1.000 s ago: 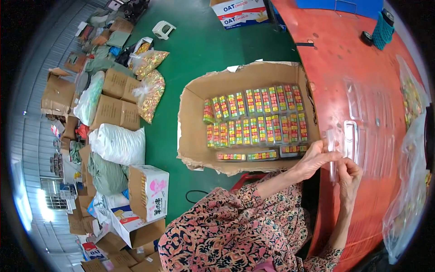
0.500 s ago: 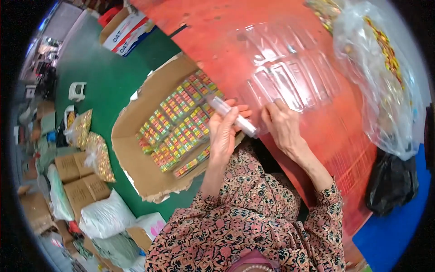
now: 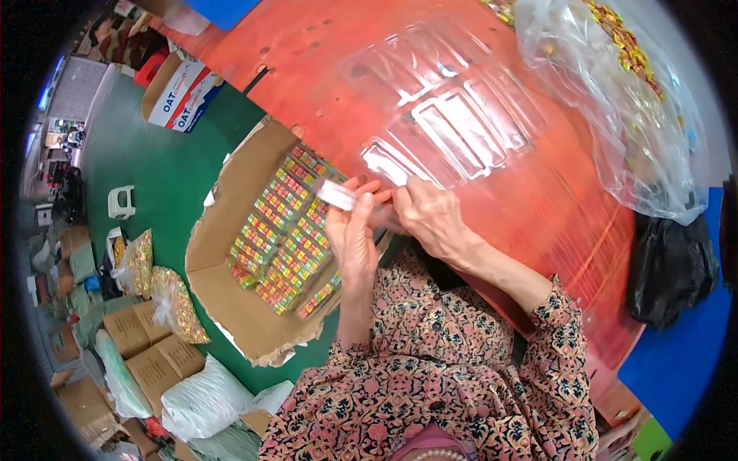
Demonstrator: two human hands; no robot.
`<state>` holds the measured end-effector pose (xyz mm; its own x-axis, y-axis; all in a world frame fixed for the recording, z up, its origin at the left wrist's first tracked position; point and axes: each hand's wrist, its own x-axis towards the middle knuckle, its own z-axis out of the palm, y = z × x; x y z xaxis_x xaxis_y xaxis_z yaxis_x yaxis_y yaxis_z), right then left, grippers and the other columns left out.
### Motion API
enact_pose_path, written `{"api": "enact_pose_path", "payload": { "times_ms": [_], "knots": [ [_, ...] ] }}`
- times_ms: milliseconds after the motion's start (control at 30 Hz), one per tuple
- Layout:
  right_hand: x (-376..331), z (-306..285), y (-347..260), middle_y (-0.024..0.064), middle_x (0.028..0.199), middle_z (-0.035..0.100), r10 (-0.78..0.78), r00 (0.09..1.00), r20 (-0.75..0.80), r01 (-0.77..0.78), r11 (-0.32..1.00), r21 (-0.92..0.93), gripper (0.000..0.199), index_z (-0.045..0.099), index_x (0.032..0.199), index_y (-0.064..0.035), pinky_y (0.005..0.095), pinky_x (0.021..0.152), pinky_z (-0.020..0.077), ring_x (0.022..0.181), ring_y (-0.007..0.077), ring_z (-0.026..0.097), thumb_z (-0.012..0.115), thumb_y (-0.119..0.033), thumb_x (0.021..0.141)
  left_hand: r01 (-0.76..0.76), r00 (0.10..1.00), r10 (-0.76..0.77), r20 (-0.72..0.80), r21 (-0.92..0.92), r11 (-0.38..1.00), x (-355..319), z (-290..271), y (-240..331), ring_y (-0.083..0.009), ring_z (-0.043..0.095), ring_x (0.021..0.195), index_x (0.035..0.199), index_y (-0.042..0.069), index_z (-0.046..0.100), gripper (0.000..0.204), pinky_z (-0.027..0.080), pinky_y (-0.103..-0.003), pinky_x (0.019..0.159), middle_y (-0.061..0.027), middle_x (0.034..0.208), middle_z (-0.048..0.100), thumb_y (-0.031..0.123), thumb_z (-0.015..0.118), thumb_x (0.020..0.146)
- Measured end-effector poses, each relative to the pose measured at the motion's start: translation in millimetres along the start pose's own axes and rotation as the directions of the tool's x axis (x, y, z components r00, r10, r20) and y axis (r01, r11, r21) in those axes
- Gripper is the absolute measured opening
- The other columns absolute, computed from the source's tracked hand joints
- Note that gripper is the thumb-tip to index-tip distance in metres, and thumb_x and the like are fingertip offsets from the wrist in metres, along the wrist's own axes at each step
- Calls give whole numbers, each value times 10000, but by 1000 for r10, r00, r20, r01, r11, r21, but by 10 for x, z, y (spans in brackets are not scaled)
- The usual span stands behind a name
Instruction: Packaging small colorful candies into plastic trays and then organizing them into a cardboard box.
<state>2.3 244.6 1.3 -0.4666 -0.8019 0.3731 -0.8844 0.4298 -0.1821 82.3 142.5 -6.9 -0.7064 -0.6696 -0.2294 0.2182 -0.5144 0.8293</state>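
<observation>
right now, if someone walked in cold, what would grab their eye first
Probably the big red table across the upper right, with shiny clear trays laid on it. Left of it, an open cardboard box holds rows of small colourful packs. Near the middle, the left grip holds a slim plastic case, with the right grip close by.

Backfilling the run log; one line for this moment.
left hand: holding clear plastic case | right hand: at case's other end, grip unclear | red table: clear trays | carton: rows of colourful packs
</observation>
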Motion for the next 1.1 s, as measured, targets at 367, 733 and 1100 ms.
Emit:
{"api": "enact_pose_path", "payload": {
  "times_ms": [367,733,1100],
  "knots": [
    [43,-44,-1,89,675,494,95,995,4,-90,927,364,96,546,774,-27,341,453,455,593,239,568,597,-98,733,38,998,-41,43,70,997,51,-95,50,-250,586,960,1160,-61,425,417,492,-347,821,-228,1098,556,149,597,843],
    [-100,-405,-176,130,881,510,169,983,-70,-94,795,599,326,542,966,-15,351,657,422,782,280,499,632,-197,711,224,960,-215,179,-32,974,-75,92,109,-199,554,974,1216,-52,388,439,449,-325,871,-165,1039,572,163,550,869],
    [-652,-919,315,129,762,501,293,955,-34,-266,904,334,261,553,971,11,367,635,445,727,271,522,531,-4,711,55,945,-111,307,185,981,-333,535,-73,-209,487,1092,1277,-49,338,635,416,-326,921,-127,1162,497,223,664,804]
  ]
}}
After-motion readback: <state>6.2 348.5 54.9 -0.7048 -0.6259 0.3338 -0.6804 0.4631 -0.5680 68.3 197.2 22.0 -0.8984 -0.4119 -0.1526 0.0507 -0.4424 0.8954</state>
